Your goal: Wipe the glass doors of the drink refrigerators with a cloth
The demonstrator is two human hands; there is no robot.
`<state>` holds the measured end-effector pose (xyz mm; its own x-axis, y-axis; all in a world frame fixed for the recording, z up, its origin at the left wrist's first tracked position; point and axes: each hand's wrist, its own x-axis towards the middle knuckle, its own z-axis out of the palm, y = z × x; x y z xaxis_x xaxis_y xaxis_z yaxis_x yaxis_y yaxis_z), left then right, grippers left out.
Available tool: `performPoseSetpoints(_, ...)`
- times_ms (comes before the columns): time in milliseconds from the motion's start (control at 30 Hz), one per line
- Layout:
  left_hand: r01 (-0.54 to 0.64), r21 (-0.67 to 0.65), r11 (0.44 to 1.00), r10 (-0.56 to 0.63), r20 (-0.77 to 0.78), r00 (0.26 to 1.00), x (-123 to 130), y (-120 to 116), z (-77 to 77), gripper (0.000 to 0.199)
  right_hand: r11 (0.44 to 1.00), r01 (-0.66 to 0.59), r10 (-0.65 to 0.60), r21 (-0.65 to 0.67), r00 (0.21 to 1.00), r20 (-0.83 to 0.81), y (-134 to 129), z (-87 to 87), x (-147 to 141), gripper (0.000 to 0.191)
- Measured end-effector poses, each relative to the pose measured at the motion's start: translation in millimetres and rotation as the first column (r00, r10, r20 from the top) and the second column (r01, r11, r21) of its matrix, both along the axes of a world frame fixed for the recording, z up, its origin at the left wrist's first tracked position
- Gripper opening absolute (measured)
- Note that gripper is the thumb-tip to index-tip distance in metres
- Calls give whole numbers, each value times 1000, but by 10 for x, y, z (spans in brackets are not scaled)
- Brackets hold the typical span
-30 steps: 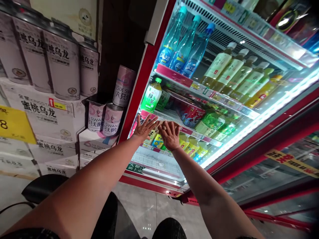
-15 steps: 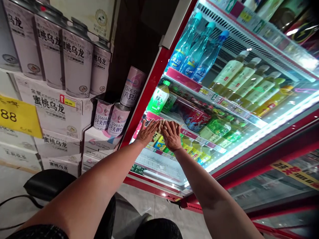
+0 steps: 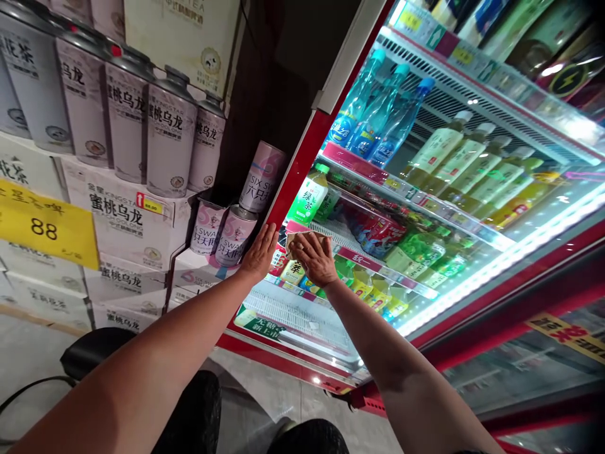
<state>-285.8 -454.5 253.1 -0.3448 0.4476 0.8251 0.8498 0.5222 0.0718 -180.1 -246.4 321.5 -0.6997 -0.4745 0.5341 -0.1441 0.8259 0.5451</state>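
Note:
My right hand presses a tan cloth against the glass front of a red-framed drinks fridge, fingers spread over it. Behind the glass, just above the cloth, stands a green tea bottle. My left hand rests with fingers straight along the left side of the red door frame, holding nothing. Close to its left are pink-and-white cans.
Lit shelves hold blue bottles and pale-labelled bottles. Tall metal cans stand on white cartons at left, with a yellow price sign. A black seat-like object is at lower left.
My left hand has moved left from beside my right hand to the door frame. My right hand has shifted slightly left with the cloth. The view has swung a little.

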Motion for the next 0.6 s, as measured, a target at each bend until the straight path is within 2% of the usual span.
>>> performPoseSetpoints(100, 46, 6, 999, -46, 6, 999, 4, -54, -3, 98, 993, 47, -58, -109, 993, -106, -132, 174, -114, 56)
performPoseSetpoints(200, 53, 52, 997, -54, 30, 998, 2, -85, 46, 83, 969, 89, -129, -231, 978, -164, -374, 262, -289, 55)
performPoseSetpoints(300, 16, 132, 991, -22, 45, 999, -26, -93, 124, 77, 979, 57, -75, -198, 994, -85, -531, 213, -383, 53)
performPoseSetpoints(433, 29, 164, 986, -31, 8, 1000, -77, -105, 230, 78, 996, -53, 56, -73, 997, 45, -526, 172, -381, 47)
performPoseSetpoints(500, 41, 166, 985, -41, -1, 999, -101, -114, 281, 79, 993, -57, 57, -100, 998, -2, -540, 220, -401, 50)
performPoseSetpoints(600, 42, 205, 978, -44, 2, 999, -123, -124, 392, 76, 973, -18, -16, -231, 989, -145, -655, 303, -494, 57)
